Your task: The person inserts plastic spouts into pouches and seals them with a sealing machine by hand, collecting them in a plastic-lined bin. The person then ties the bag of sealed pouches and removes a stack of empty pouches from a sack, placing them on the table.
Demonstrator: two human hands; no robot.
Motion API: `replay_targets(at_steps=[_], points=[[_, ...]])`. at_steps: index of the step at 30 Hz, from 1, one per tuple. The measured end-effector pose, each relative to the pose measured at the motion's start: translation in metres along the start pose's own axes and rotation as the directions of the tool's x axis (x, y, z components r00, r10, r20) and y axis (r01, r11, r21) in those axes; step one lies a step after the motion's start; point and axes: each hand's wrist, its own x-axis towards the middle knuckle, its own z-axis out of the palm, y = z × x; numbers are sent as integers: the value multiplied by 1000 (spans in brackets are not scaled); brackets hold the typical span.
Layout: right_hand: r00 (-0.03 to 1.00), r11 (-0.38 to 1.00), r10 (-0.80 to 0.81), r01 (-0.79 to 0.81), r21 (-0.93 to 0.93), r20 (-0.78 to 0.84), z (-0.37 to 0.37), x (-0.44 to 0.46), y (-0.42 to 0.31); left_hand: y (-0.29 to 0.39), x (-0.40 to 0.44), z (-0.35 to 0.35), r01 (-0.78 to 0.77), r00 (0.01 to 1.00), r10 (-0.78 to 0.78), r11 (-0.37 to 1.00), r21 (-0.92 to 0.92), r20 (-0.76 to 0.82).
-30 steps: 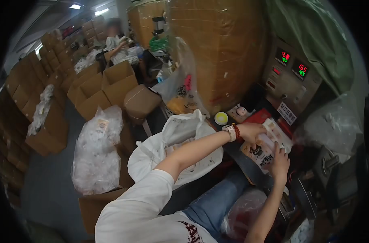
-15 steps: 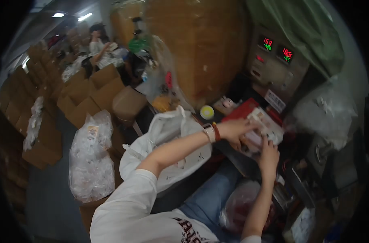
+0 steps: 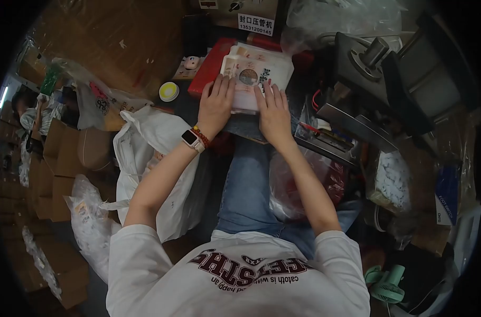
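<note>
A stack of printed plastic pouches [image 3: 259, 66] lies on a red surface [image 3: 213, 66] at the top centre. My left hand [image 3: 216, 105] rests on the left edge of the stack, fingers stretched out and pointing up. On its wrist are a watch and a beaded bracelet. My right hand [image 3: 274, 116] lies on the lower right part of the pouches, its fingers extended and slightly apart. Neither hand is closed round anything. The pouches show dark lettering and a round window, partly above my fingertips.
A white bag [image 3: 161, 142] stands open at the left, beside a yellow-lidded tin [image 3: 168, 91]. Metal machine parts [image 3: 375, 58] are at the upper right. A green fan [image 3: 389, 285] sits lower right. A person [image 3: 31, 113] is at the far left.
The view has swung right and down onto the work surface. My hands, earlier across the pouches with bent fingers, now lie side by side on the stack with fingers straightened.
</note>
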Motion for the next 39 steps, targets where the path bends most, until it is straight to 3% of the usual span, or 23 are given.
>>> replay_targets(at_steps=[2, 4, 6, 7, 9, 10, 11, 13, 16, 19, 20, 24, 25, 27, 28, 29, 31, 33, 34, 35, 36, 37, 39], points=[[981, 987, 84, -106, 119, 175, -14, 3, -3, 4, -6, 3, -10, 999, 16, 987, 158, -34], [997, 881, 27, -58, 470, 72, -59, 49, -8, 6, -6, 5, 1, 1000, -1, 980, 197, 1], [973, 843, 61, 69, 533, -223, -103, 101, -18, 8, -7, 5, 7, 999, -19, 971, 238, 47], [973, 842, 66, 64, 535, -220, -103, 110, -19, 9, -6, 4, 0, 996, -24, 966, 257, 88], [849, 960, 101, 54, 276, -518, -97, 129, -16, 8, 0, 7, -14, 993, -18, 961, 276, 115], [840, 993, 92, -36, 114, -535, -53, 121, -9, 7, 0, 7, -1, 994, -27, 964, 264, 104], [839, 993, 91, -37, 110, -537, -12, 99, -1, 9, -3, 8, 16, 995, -41, 968, 250, 96], [973, 986, 154, -140, 87, -172, 43, 74, 13, 13, -8, 14, 14, 994, -45, 957, 289, 100], [927, 981, 189, -160, 113, -323, 1, 105, -6, 18, -10, 10, -2, 988, -50, 946, 325, 149], [889, 983, 181, -159, 87, -420, 8, 93, -9, 14, -4, 18, -8, 984, -53, 939, 343, 168], [971, 962, 238, -238, 133, 22, 49, 62, 0, 15, -2, 20, -36, 984, -27, 937, 348, 173], [962, 976, 218, -211, 55, -168, 52, 94, 25, 12, 31, 40, 16, 993, -64, 906, 422, 101], [962, 979, 202, -196, 49, -184, 40, 103, 23, 1, 49, 50, 69, 992, -100, 942, 328, 80], [886, 991, 124, -84, 108, -447, 18, 94, 8, -15, 75, 57, 128, 987, -146, 968, 218, 68], [889, 991, 121, -83, 103, -441, 7, 80, -4, -25, 85, 53, 116, 986, -123, 991, 72, 114], [927, 985, 97, -37, 167, -363, -5, 61, -19, -30, 93, 49, 109, 982, -96, 991, -78, 161], [971, 966, 47, 15, 258, -234, -9, 30, -32, -27, 101, 36, 83, 989, -82, 997, -2, 122], [994, 942, 107, -113, 315, 38, 6, -4, -29, -33, 100, 27, 29, 999, -31, 997, 65, 25], [983, 934, 150, -177, 311, 108, 17, -19, -26, -30, 93, 5, 71, 990, -71, 997, 1, 122], [981, 910, 154, -187, 370, 116, 17, -24, -22, -35, 91, -16, 124, 973, -111, 991, -53, 203], [981, 886, 159, -193, 422, 116, 16, -22, -18, -46, 80, -30, 43, 998, -31, 977, -207, 57], [984, 869, 164, -174, 462, 61, 15, -26, -18, -50, 67, -65, 74, 995, -60, 981, -178, 80], [987, 845, 160, -132, 518, -9, 12, -26, -22, -57, 43, -149, 482, 805, -174, 749, -455, 566]])
